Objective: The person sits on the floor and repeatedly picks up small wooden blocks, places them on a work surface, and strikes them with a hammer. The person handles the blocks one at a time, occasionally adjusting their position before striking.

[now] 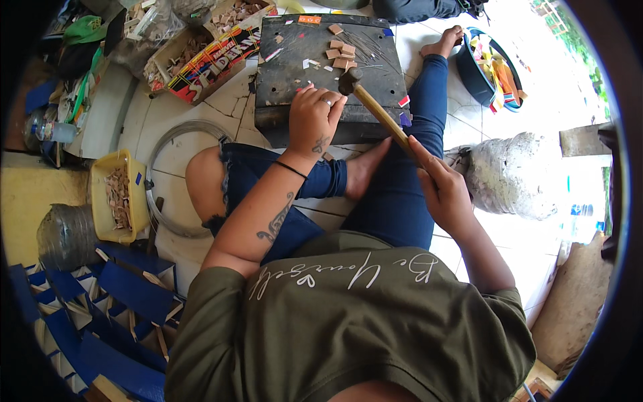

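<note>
My right hand (439, 184) is wrapped round the wooden handle of a hammer (383, 119). The hammer's dark metal head is over the near part of a low black worktop (278, 77), close to my left fingers. My left hand (313, 119) is closed at the worktop's near side, fingertips bent down; whatever they may hold is hidden. Several small brown wooden pieces (342, 52) lie in a loose cluster beyond the hammer head. Thin wire lengths (372, 45) are strewn to their right, and small white scraps (307, 63) lie to their left.
Cardboard boxes of wood bits (214, 59) stand at the far left. A coil of wire (153, 167) and a yellow bin (137, 201) are on the left floor, with blue wooden pieces (134, 291) nearer. At right are a dark tub (469, 70) and a wrapped bundle (516, 174).
</note>
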Demonstrator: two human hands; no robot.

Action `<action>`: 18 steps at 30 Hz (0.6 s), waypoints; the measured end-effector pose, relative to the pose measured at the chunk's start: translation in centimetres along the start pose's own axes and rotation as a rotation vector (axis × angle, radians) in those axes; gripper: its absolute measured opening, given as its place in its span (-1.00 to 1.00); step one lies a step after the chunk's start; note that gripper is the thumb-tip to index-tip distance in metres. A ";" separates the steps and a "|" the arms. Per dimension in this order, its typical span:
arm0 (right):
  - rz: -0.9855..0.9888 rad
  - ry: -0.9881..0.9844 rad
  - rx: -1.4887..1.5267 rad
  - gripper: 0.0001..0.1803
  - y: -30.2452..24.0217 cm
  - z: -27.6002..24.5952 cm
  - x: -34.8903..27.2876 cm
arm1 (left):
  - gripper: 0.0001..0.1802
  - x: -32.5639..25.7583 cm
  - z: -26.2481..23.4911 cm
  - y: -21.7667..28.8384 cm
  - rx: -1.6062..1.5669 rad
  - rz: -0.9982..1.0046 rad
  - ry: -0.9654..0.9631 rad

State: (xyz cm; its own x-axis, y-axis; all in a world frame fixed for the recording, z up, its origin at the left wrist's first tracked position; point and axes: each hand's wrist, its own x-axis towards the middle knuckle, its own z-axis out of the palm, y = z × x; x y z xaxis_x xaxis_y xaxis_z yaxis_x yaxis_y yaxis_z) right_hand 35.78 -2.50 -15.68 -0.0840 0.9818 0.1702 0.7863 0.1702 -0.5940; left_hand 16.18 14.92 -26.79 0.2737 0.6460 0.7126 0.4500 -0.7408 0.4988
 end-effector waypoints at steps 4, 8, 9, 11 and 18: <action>-0.101 0.134 0.036 -0.40 -0.1 0.1 0.1 | -0.88 -0.1 0.0 0.0 0.012 0.000 0.000; 0.068 -0.096 0.003 -0.43 0.1 0.0 0.1 | -0.88 -0.1 0.0 0.0 0.021 -0.001 0.001; 0.066 -0.051 0.049 -0.43 0.4 -0.1 0.3 | -0.89 0.0 0.1 -0.1 0.014 0.003 -0.002; 0.034 0.059 0.156 -0.45 0.9 0.1 0.7 | -0.91 -0.2 0.0 -0.2 0.007 0.000 -0.011; 0.119 0.282 -0.139 -0.47 5.7 0.5 7.8 | -0.88 0.3 -1.3 0.3 -0.129 -0.043 -0.023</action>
State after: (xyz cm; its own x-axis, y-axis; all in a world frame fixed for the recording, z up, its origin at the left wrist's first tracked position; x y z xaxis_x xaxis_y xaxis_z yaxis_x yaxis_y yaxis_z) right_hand 39.29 6.23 -18.18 0.1704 0.9291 0.3283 0.8579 0.0240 -0.5133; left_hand 15.27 14.66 -25.82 0.2763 0.6807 0.6784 0.3495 -0.7288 0.5889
